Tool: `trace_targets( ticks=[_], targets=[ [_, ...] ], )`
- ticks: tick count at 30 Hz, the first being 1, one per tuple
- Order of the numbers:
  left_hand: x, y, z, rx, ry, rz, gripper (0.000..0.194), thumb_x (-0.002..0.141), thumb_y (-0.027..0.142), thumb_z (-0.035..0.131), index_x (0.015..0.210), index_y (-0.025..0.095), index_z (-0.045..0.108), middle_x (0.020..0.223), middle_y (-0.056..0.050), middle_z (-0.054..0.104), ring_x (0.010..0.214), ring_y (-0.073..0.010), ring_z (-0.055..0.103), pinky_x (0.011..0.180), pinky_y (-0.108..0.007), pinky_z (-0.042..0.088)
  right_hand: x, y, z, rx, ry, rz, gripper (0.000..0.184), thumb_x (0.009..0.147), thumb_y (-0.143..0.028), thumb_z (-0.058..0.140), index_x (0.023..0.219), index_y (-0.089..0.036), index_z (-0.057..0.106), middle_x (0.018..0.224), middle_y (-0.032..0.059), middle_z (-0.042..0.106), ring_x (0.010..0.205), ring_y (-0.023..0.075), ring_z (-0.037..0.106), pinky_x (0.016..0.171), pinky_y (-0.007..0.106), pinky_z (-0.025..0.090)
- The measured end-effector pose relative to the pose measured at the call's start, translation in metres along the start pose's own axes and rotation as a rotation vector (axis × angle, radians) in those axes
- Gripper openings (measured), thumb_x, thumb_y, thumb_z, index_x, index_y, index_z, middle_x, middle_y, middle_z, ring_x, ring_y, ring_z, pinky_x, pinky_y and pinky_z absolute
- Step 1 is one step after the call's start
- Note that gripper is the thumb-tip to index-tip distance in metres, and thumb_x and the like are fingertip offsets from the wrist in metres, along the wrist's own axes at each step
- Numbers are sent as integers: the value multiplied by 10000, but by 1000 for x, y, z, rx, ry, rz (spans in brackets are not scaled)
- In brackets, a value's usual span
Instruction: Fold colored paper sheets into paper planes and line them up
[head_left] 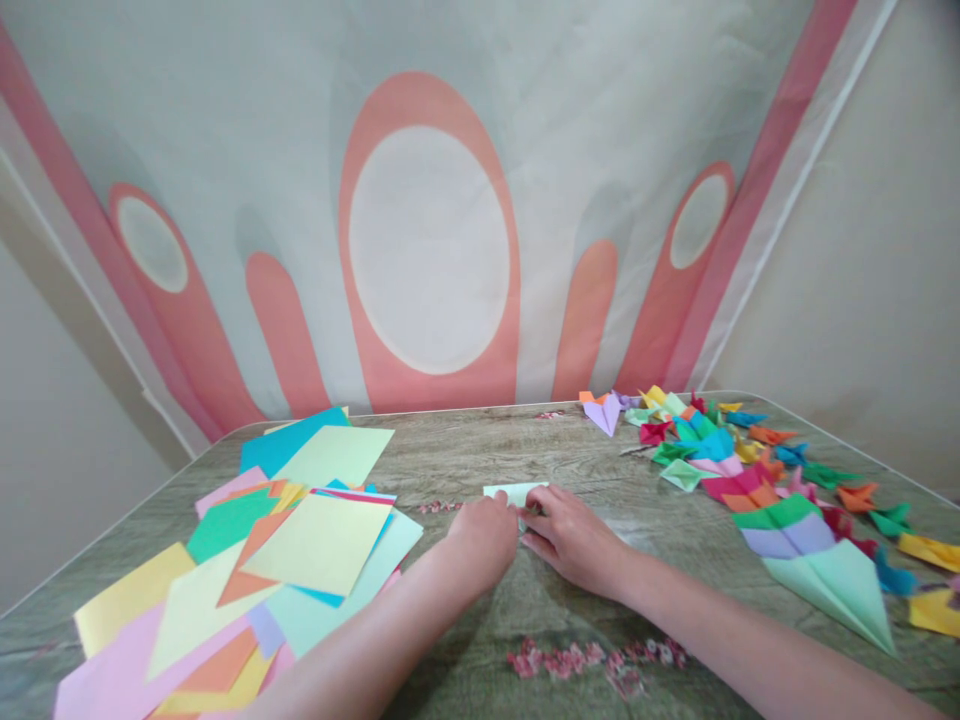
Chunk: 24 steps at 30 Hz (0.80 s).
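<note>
A small pale green piece of paper [516,492] lies on the table in the middle, partly covered by my hands. My left hand [487,535] is closed at its left side, with the fingertips pressed down on the paper. From the right, my right hand [566,530] reaches in with bent fingers, its thumb and fingertips closed on the paper's right edge. Both hands nearly meet at the fingertips. The lower part of the paper is hidden behind them, so its exact folds cannot be made out.
Loose coloured sheets [315,545] are heaped on the left of the table [450,450]. On the right lie many folded paper pieces, among them a row of paper planes [832,580] and a lilac folded heart shape [602,413]. A printed cloth [300,100] hangs behind.
</note>
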<state>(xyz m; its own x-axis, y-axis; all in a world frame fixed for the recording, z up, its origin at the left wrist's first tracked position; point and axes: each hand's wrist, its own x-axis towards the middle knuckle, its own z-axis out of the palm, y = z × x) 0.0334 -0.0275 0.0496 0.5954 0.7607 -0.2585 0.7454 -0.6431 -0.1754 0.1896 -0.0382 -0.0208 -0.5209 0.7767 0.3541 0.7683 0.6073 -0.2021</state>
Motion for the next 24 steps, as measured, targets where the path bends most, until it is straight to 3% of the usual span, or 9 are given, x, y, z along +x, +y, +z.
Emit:
trace_targets(
  ticks=[4, 13, 24],
  targets=[
    [4, 3, 7, 12, 22, -15, 385, 824, 67, 433, 1200, 112, 503, 1091, -177, 561, 963, -268, 599, 760, -374, 514, -1, 9, -1, 52, 31, -74, 222, 872, -259, 512, 1058, -189, 611, 1019, 80, 590, 990, 206, 501, 855, 364, 413],
    [16, -15, 22, -42, 157, 86, 447, 857, 130, 417, 1291, 232, 421, 1366, -143, 388, 1228, -284, 396, 901, -425, 423, -2, 47, -5, -35, -6, -198, 248, 921, -175, 415, 1070, -184, 614, 1046, 69, 638, 992, 178, 544, 841, 315, 436],
    [14, -1, 18, -18, 183, 159, 344, 842, 107, 403, 1163, 148, 518, 1072, -148, 585, 1020, -254, 551, 861, -388, 438, -2, 35, -8, -212, -37, -157, 236, 928, -191, 407, 964, -150, 636, 920, 71, 642, 885, 192, 555, 792, 320, 425]
  ],
)
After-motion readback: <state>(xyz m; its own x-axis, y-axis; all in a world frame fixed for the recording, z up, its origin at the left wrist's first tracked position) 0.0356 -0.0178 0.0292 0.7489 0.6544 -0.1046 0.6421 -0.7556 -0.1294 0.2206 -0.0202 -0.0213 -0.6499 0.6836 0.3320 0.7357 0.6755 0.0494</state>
